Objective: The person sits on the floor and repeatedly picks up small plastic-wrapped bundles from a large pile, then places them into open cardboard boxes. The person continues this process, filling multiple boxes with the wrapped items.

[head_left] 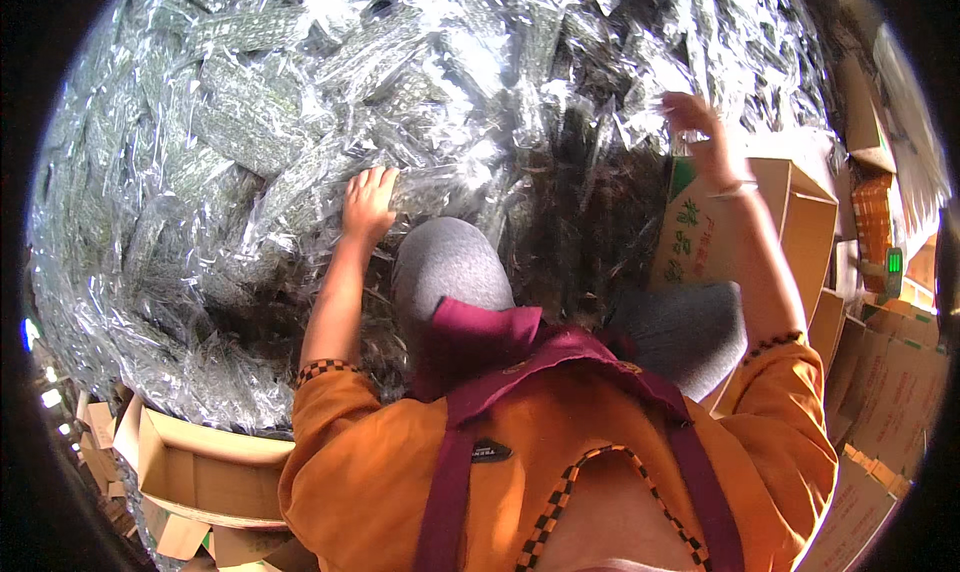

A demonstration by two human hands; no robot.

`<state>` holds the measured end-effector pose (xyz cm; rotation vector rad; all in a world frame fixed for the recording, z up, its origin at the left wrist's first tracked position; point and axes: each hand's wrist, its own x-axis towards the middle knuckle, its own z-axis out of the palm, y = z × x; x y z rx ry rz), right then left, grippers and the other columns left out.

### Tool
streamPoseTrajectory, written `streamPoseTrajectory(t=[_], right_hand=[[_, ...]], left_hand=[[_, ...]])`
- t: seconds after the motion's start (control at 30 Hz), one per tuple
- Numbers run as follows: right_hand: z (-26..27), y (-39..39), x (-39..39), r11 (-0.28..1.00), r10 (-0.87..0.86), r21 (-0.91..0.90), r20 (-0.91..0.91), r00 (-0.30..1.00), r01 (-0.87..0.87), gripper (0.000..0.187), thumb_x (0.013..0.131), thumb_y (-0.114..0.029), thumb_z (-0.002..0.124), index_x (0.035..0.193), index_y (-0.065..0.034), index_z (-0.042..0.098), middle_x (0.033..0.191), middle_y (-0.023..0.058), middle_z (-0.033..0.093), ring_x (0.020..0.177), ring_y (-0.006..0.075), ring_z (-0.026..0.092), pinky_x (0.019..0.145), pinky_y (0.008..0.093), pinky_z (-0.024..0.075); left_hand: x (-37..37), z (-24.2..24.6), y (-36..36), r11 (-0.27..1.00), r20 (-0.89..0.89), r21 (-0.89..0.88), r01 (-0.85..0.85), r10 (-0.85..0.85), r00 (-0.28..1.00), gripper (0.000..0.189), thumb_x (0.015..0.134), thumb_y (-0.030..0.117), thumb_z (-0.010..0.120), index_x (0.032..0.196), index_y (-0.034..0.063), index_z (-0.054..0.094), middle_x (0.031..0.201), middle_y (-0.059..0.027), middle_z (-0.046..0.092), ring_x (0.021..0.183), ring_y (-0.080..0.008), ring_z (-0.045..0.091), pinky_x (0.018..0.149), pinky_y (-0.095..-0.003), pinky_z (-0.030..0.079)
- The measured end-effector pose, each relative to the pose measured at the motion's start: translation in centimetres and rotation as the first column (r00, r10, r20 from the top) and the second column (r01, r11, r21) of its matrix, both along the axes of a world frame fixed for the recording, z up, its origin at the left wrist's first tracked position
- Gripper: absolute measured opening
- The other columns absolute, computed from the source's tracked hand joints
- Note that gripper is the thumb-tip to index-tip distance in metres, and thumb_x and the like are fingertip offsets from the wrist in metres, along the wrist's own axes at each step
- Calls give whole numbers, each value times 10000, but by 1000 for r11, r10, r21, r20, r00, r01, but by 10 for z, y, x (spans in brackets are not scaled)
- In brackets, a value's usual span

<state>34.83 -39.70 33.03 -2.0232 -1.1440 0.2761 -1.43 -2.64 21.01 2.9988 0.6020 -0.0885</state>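
Note:
A large heap of clear plastic packets (pixel 247 114) with greenish-grey, textured contents fills the space before me. My left hand (pixel 369 206) lies on the heap beside my grey-clad knee, fingers stretched out, touching the film of a packet (pixel 439 185). To the right, my right hand (pixel 694 125) is raised over the near edge of a cardboard carton (pixel 694 230), close to the shiny packets. Its fingers are curved and apart, somewhat blurred, and I see nothing between them. Between my knees the heap dips into a dark hollow (pixel 577 219).
An open cardboard box (pixel 217 471) stands at the lower left, with more cartons (pixel 180 534) below it. Flattened or stacked cartons (pixel 885 392) line the right side. Near them are an orange woven item (pixel 874 219) and a small device with a green lit display (pixel 894 261).

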Motion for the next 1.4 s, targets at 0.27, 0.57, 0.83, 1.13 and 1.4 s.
streamPoseTrajectory(t=[0.27,0.57,0.83,1.13,1.4], right_hand=[[-133,237,-156,895,415,-120,-128,901,-430,383,800,-276,664,1135,-95,624,1044,143,662,955,318,636,863,393,495],[-160,342,-273,701,701,-451,292,651,-553,914,753,-226,724,1480,-126,178,1466,193,272,1359,340,280,1121,489,235],[-167,278,-216,609,653,-613,29,756,-503,723,770,-171,684,1403,-124,338,1275,180,526,1184,269,533,1012,395,416],[-149,214,-175,524,536,-769,-39,844,-368,806,622,-326,807,1268,-35,423,1233,166,494,1180,364,477,954,446,461],[-177,207,-173,789,279,-551,-71,958,-271,702,662,-365,775,1237,-94,477,1029,188,653,959,340,639,855,413,499]], left_hand=[[-33,70,63,706,233,-655,-269,528,817,421,862,207,662,1221,13,562,1091,-136,671,995,-191,640,837,-311,491],[-63,100,93,537,392,-825,-175,768,507,284,865,98,662,1126,-4,611,1074,-57,647,981,-129,590,883,-284,450],[-89,77,110,497,369,-823,-274,836,407,330,846,128,685,1144,7,612,1092,-62,650,1013,-144,586,925,-292,428],[-109,67,147,115,115,-986,121,993,-6,306,889,247,626,1099,26,619,930,-99,660,796,-195,653,663,-331,553],[-33,-15,119,622,577,-746,-238,782,237,340,887,204,644,1170,32,566,1166,-115,569,1111,-223,524,876,-385,464]])
